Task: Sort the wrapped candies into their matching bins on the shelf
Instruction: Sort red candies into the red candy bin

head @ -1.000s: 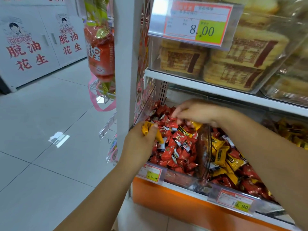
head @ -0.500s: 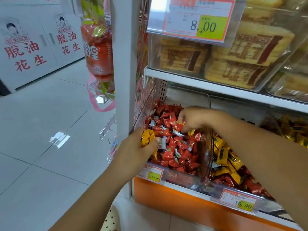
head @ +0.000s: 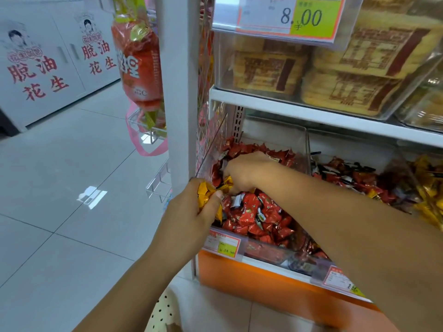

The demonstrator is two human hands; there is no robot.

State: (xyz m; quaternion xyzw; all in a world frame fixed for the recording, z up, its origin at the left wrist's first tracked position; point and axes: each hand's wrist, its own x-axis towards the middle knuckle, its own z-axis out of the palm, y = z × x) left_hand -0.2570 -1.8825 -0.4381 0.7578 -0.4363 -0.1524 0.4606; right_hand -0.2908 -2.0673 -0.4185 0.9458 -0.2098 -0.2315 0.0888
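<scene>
Right hand [head: 249, 171] dipped leftward (left hand [head: 189, 219] grips yellow candies [head: 205, 191]).

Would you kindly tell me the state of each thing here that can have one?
left hand: grips a bunch of yellow candies.
right hand: fingers curled down among the red candies, beside a stray yellow candy; grip unclear.
left bin: open-topped, heaped with red candies.
middle bin: open-topped, red and yellow wrappers mixed.

Glossy, crinkled foil-like wrappers cover the red candies [head: 254, 212] and the yellow candies [head: 206, 191], heaped in a clear, shiny plastic bin [head: 300, 149] on a smooth white-painted shelf [head: 287, 109] above glossy floor tiles [head: 60, 188].
</scene>
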